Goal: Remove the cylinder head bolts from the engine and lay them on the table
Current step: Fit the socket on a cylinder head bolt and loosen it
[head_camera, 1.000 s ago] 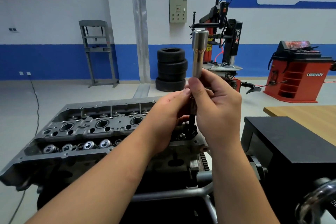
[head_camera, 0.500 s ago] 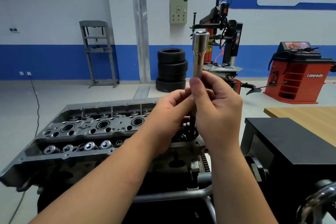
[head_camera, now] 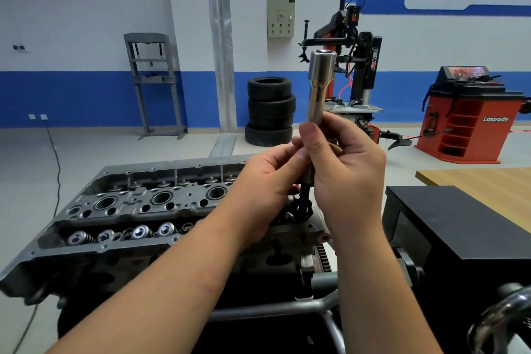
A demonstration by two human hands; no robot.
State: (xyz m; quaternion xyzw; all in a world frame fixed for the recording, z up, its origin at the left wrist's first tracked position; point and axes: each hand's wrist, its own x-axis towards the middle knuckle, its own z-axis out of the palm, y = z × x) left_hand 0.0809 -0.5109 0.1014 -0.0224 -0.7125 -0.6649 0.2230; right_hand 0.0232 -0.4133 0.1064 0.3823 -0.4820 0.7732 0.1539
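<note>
- Since the earlier frames little has shifted: both hands stay joined on the long socket (head_camera: 318, 86), which stands upright at the right-hand end of the cylinder head (head_camera: 161, 210); the grip sits marginally higher on the shaft.
- Right hand (head_camera: 349, 175) is wrapped round the socket's lower shaft, thumb pressed on its front. Left hand (head_camera: 267, 181) pinches the same shaft from the other side with thumb and fingertips.
- Cylinder head bolt (head_camera: 305, 204): a dark shank with a washer-like collar shows below the socket, just above the head's right end. Whether its thread is clear of the hole cannot be told.
- Handling, as judged: steel bolt, stiff, fairly heavy for its bulk, probably oily and slippery. The polished socket offers little friction; take hold on the shank under the collar, or support the bolt from below, so it does not drop out.
- Edges: valve springs (head_camera: 138, 234) and casting walls lie left of the bolt; a dropped bolt could lodge in the open bores there.
- Room: a black box (head_camera: 459, 227) stands right of the cylinder head, the wooden table (head_camera: 488, 184) beyond it. The path rises over the box; space above appears unobstructed.
</note>
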